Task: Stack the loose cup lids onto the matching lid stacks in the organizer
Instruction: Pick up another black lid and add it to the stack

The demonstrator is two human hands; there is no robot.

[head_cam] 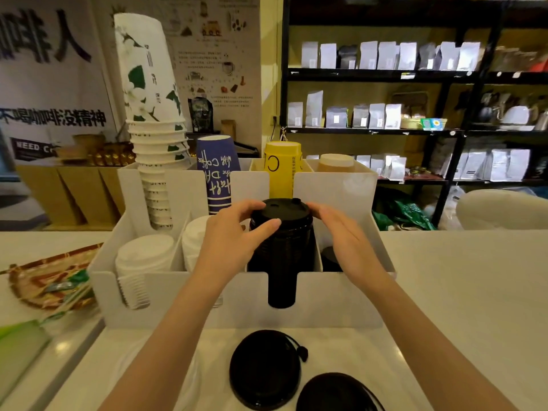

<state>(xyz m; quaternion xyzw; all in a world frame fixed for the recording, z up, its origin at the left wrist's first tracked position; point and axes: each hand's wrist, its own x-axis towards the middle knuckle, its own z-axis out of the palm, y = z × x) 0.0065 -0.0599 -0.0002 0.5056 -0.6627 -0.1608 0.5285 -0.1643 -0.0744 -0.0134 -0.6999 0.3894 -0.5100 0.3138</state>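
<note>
At the far left of the white counter (462,280) lies a patterned brown tray (50,280) with green packets on it. Just right of it stands the white plastic organizer (338,301), whose leftmost front compartment holds a stack of white domed cup lids (142,262), with tall nested white paper cups printed with green leaves (151,114) rising behind. The left hand (234,235) grips the left side of the top lid on the tall stack of black plastic lids (281,247) in the middle front compartment, thumb pressed on its rim. The right hand (347,235) is open, its fingertips touching the stack's right edge without closing round it. On the counter in front of the organizer lie two loose black round lids (264,369), side by side.
</note>
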